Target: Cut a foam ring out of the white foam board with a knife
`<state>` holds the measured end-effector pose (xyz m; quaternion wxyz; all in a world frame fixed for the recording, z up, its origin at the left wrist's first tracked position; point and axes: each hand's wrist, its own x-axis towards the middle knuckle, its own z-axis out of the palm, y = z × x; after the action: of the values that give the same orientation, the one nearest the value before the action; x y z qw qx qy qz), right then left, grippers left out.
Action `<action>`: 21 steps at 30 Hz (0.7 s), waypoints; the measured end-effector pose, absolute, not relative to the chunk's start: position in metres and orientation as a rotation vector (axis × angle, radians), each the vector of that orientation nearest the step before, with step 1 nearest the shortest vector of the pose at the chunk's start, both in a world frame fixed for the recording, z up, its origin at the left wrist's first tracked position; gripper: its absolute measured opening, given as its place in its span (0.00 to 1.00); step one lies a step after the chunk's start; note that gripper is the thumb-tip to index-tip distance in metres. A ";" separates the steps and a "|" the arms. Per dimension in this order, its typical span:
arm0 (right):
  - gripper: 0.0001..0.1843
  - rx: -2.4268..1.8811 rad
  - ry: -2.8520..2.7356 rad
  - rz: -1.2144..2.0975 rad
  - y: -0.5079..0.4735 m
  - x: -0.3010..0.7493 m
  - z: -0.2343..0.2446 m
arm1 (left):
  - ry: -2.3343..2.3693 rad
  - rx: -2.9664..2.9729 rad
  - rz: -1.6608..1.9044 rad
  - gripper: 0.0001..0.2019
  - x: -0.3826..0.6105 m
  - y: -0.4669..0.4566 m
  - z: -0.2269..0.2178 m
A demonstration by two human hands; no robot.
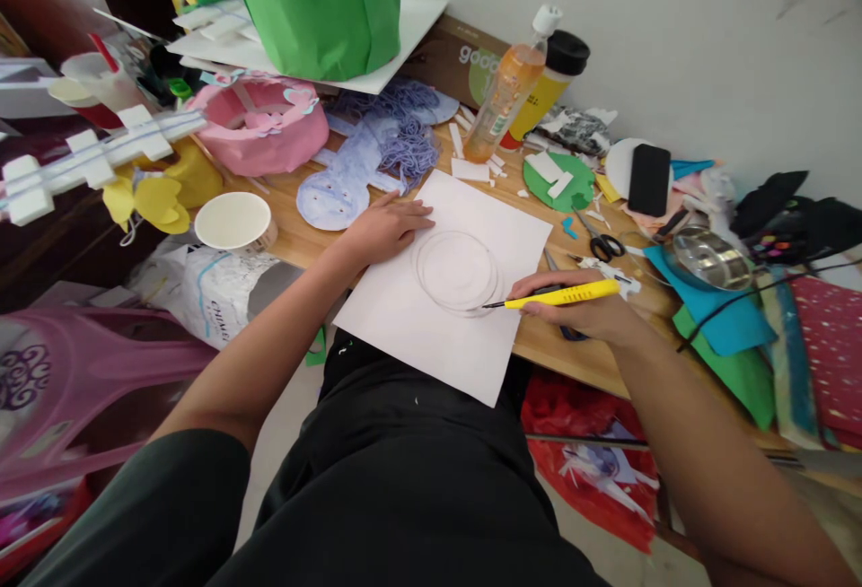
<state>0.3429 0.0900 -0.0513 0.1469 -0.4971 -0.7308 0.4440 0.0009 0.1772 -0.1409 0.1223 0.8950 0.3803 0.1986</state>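
A white foam or paper sheet point(437, 349) lies at the table's front edge, overhanging my lap. Several thin round lines point(415, 268) overlap near its middle. My left hand point(387, 226) rests flat on the sheet's upper left part, fingers stretched out. In my right hand point(584, 318) is a yellow utility knife point(562, 293), gripped like a pen. Its dark blade tip meets the lower right of the round lines. Scissors with black handles point(606, 248) lie beyond my right hand. Part of another dark-handled tool point(572, 334) shows beneath that hand.
A bottle of orange drink point(508, 89) and a green paper-covered bucket point(323, 8) stand at the back. Left are a pink paper basket point(259, 134) and a white paper cup point(234, 221). Right are a phone point(650, 179) and a metal bowl point(710, 257).
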 end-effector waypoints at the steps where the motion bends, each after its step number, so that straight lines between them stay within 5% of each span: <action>1: 0.17 -1.449 -2.096 1.275 0.089 0.342 -0.051 | 1.111 2.613 0.581 0.24 0.001 0.177 -0.141; 21: 0.13 -1.470 -2.019 1.171 0.077 0.330 -0.056 | 1.126 2.579 0.613 0.23 0.004 0.178 -0.141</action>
<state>0.3303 0.0767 -0.0564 0.1906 -0.5231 -0.7186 0.4167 0.0044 0.1776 -0.1406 0.1305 0.8879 0.3875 0.2110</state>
